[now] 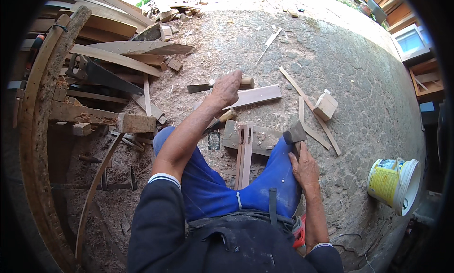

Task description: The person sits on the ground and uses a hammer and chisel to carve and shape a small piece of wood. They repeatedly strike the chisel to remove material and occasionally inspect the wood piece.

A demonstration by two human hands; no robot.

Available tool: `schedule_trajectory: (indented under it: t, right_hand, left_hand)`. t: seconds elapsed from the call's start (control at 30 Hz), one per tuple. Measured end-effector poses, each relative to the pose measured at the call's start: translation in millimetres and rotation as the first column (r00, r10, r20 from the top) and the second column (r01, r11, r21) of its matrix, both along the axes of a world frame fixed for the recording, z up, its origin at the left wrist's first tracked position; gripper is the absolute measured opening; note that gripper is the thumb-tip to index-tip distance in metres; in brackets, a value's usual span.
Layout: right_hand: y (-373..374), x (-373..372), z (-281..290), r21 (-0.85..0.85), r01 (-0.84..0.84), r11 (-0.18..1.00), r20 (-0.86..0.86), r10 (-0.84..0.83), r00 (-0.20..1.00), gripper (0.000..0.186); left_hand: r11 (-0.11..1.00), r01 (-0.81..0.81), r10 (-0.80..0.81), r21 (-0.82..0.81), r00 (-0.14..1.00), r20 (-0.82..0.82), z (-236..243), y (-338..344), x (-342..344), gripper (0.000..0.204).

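The fingers of the left hand (226, 89) are closed around the wooden handle of a wide-bladed chisel (198, 88), which lies sideways in the grip, its blade toward the left and its handle end jutting out on the right. It is held out in front of the seated person, near a pale grooved board (259, 96) on the littered ground (373, 102). The fingers of the right hand (306, 168) grasp the haft of a hatchet (295, 133) close below its head, beside the right knee of the blue trousers (201, 190). A second chisel with a wooden handle (227, 115) lies just below the left forearm. Between the legs, a slotted wooden piece (244, 152) stretches from a wider board (231, 135) toward the person. Off to the right, a square-ended wooden block (326, 106) sits by a long thin strip (305, 99), and a yellow-and-white bucket (385, 183) stands farther out. At left, a handsaw (109, 78) rests among stacked timber (106, 24), near an upright curved plank (40, 98).
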State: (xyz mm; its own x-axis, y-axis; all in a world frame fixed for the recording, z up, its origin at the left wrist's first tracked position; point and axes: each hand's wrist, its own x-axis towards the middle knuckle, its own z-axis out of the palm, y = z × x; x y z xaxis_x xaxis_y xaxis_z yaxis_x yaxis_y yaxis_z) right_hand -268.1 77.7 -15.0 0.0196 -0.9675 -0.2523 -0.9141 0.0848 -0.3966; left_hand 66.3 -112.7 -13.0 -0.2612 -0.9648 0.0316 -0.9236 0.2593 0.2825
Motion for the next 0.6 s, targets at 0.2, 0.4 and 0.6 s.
schedule_trajectory:
  t: [0.2, 0.4, 0.6]
  right_hand:
    - [-5.1, 0.3, -4.6, -0.054, -0.11, 0.992, -0.071, 0.106, 0.992, 0.062]
    - [-7.6, 1.5, -5.0, -0.033, -0.094, 0.995, -0.017, 0.094, 0.995, 0.062]
    - [-7.8, 3.2, 5.0, 0.01, -0.062, 0.998, -0.005, 0.062, 0.998, 0.06]
  left_hand:
    - [0.951, -0.154, 0.067, 0.27, 0.949, 0.307, -92.1, 20.1, 41.2, 0.038]
    - [0.956, -0.179, 0.141, 0.23, 0.974, 0.175, -113.7, 27.6, 42.7, 0.047]
    - [0.816, -0.194, 0.096, 0.545, 0.974, 0.203, -145.8, 57.1, 34.2, 0.054]
